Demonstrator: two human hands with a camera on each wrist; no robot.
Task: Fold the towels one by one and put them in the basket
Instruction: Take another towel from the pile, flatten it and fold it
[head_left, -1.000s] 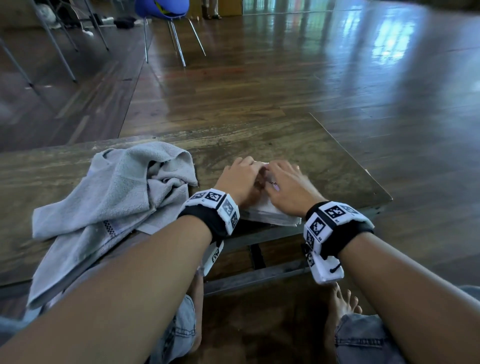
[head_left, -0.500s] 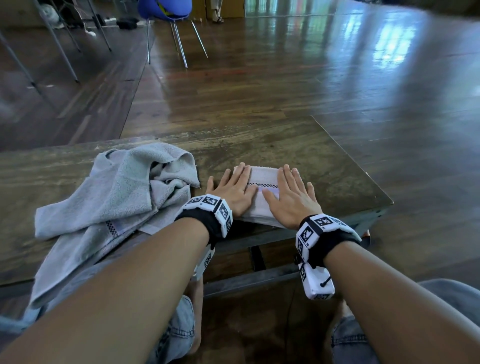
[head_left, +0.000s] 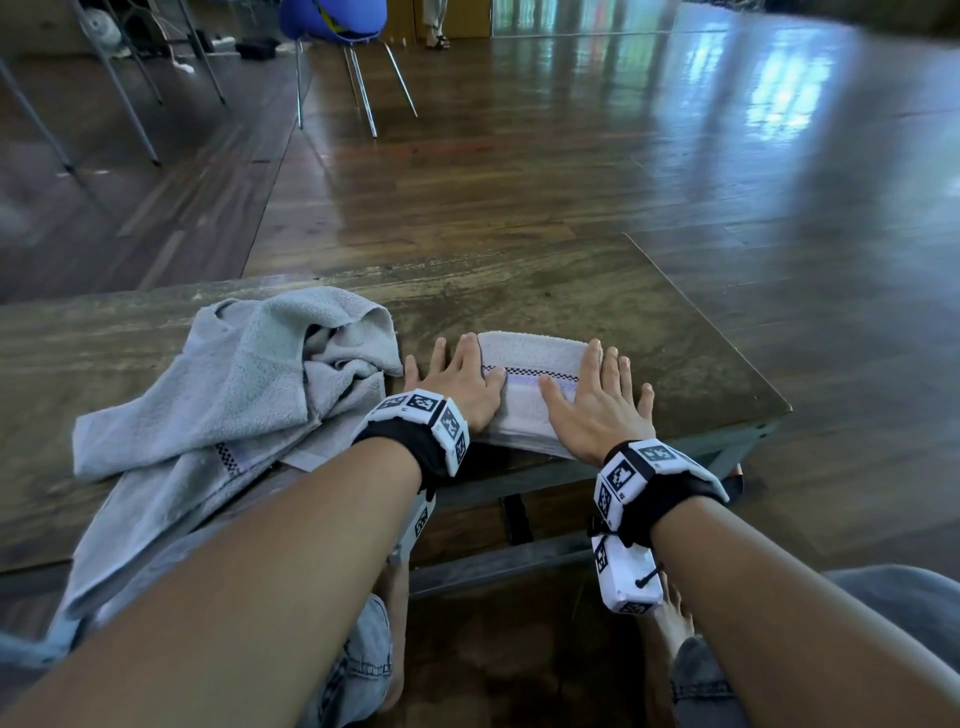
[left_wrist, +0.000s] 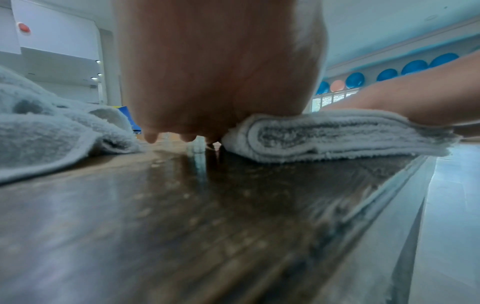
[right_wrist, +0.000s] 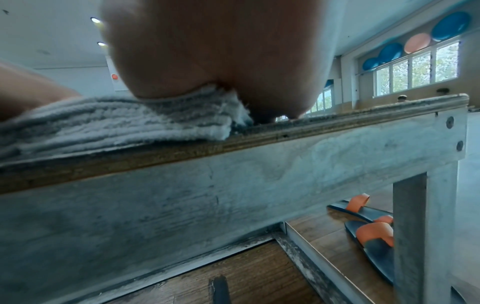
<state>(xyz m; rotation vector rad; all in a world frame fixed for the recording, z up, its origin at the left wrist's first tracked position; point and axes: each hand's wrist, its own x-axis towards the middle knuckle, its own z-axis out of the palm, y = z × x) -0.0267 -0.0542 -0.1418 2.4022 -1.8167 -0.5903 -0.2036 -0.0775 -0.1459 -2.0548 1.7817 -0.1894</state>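
Note:
A small folded white towel (head_left: 530, 387) with a checkered stripe lies near the front edge of the wooden table (head_left: 649, 332). My left hand (head_left: 460, 376) lies flat on its left end and my right hand (head_left: 597, 400) flat on its right end, fingers straight and spread. In the left wrist view the folded towel (left_wrist: 335, 137) shows its stacked layers under my palm (left_wrist: 221, 72). The right wrist view shows the same towel (right_wrist: 116, 123) pressed at the table's edge. No basket is in view.
A crumpled grey towel (head_left: 223, 395) lies left of my hands and hangs over the front edge. A blue chair (head_left: 332, 31) stands on the floor beyond. Sandals (right_wrist: 369, 224) lie under the table at the right.
My hands went from bunched together over the towel to flat and spread apart toward its two ends, and more of the towel's top now shows between them.

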